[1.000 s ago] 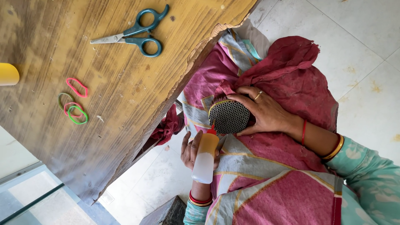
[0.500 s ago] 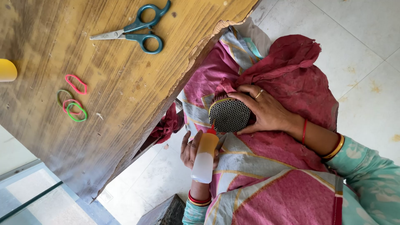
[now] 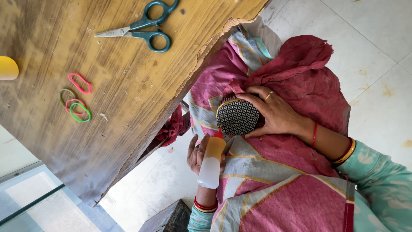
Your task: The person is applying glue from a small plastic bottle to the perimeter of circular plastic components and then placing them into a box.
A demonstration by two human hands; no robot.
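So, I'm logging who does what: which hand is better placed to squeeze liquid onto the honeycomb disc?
Left. The left hand grips the squeeze bottle, its red nozzle at the honeycomb disc rim; the right hand is wrapped around the disc.

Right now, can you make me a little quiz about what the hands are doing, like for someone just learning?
1. True or false: the scissors lie on the wooden table, with no hand on them.
2. Which thing does the right hand hold? A) a round honeycomb-patterned piece B) a rubber band C) the scissors
3. Fill in: the red tip of the squeeze bottle in the left hand touches the ____ of the honeycomb piece.

Key: 1 true; 2 A; 3 edge. The coloured rubber bands lie apart on the table.
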